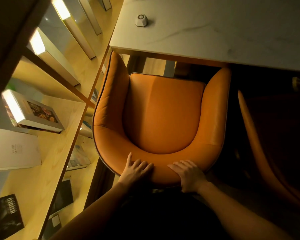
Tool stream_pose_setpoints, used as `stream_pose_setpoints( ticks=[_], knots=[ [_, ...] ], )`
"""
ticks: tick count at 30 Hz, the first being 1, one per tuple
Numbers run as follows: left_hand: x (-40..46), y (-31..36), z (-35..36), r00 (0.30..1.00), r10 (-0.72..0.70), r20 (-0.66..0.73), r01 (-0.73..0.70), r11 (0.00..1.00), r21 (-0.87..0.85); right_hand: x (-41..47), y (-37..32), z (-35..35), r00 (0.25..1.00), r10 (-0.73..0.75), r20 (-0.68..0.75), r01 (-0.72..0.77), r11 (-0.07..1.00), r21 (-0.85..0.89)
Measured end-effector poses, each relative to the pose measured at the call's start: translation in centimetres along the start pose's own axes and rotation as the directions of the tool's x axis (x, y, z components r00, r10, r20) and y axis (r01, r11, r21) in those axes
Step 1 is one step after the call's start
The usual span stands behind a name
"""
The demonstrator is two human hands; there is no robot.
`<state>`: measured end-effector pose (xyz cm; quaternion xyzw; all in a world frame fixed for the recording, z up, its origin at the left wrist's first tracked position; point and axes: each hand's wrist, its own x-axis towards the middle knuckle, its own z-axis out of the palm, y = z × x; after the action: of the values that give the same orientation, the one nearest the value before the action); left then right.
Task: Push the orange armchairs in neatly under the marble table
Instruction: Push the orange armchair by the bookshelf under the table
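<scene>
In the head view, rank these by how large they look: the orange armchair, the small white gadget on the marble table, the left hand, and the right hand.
1. orange armchair, by far the largest.
2. left hand and right hand, which look about alike, so no ranking between them; both lie on the chair's back.
3. small white gadget, smallest, though it sits farther from the camera.

A single head-worn camera looks steeply down from above and just behind the curved orange leather armchair (163, 115), close over it, facing forward toward the white marble table (223, 30); wide-angle bend tilts the wooden bookshelf (47, 160) at left.
</scene>
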<state>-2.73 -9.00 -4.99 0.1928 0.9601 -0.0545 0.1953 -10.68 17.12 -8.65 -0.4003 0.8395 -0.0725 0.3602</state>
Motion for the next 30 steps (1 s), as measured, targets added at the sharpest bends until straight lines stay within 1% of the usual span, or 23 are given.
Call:
stream_pose_setpoints(
  ticks=[3,4,7,9,10,12,13,15,18,21,23,25,28,30],
  knots=[
    [0.1,-0.1,0.4,0.997,0.013,0.073,-0.013,1.000,-0.003,-0.6,-1.2,0.2,0.994,0.112,-0.013,-0.113,0.992,-0.051],
    [0.0,-0.3,0.7,0.997,0.028,0.071,-0.028,1.000,-0.004,-0.8,-1.6,0.2,0.987,0.163,-0.004,-0.163,0.984,-0.066],
    [-0.4,-1.6,1.6,0.999,0.048,0.002,-0.048,0.999,-0.016,-1.2,-3.8,0.8,0.955,0.296,0.001,-0.294,0.949,-0.113],
    [-0.5,-2.1,1.7,0.998,0.025,0.062,-0.021,0.997,-0.070,-0.8,-5.6,1.3,0.934,0.357,-0.028,-0.358,0.926,-0.120],
    [-0.5,-2.2,1.8,0.994,0.023,0.106,-0.014,0.996,-0.084,-0.4,-6.3,1.5,0.926,0.373,-0.051,-0.377,0.920,-0.111],
    [-0.3,-2.2,2.6,0.991,0.025,0.134,-0.006,0.990,-0.141,0.1,-7.1,1.5,0.922,0.380,-0.077,-0.386,0.918,-0.094],
    [-0.2,-2.1,2.9,0.983,0.031,0.183,0.000,0.986,-0.164,0.3,-7.2,1.5,0.921,0.380,-0.082,-0.386,0.918,-0.089],
    [-0.1,-2.1,3.2,0.980,0.031,0.197,0.004,0.985,-0.174,0.3,-7.3,1.5,0.923,0.379,-0.072,-0.385,0.919,-0.089],
    [-0.2,-2.2,2.9,0.989,0.047,0.137,-0.024,0.986,-0.165,0.6,-7.1,1.5,0.931,0.365,-0.021,-0.365,0.926,-0.093],
    [-0.4,-2.2,2.6,0.998,0.059,0.010,-0.057,0.988,-0.146,0.6,-6.6,1.4,0.932,0.362,-0.004,-0.362,0.930,-0.056],
    [-0.6,-2.3,2.7,0.993,0.102,-0.056,-0.109,0.985,-0.136,0.6,-6.2,1.1,0.939,0.345,0.018,-0.343,0.937,-0.061],
    [-0.4,-2.5,3.0,0.984,0.115,-0.136,-0.130,0.986,-0.103,0.5,-6.0,0.8,0.948,0.318,0.022,-0.315,0.946,-0.079],
    [-0.4,-2.6,2.8,0.970,0.124,-0.211,-0.148,0.984,-0.103,0.7,-5.7,0.8,0.962,0.267,0.049,-0.263,0.962,-0.072],
    [-0.4,-2.6,2.7,0.966,0.130,-0.225,-0.155,0.983,-0.094,0.7,-5.6,0.5,0.969,0.242,0.052,-0.238,0.968,-0.078]
  ],
)
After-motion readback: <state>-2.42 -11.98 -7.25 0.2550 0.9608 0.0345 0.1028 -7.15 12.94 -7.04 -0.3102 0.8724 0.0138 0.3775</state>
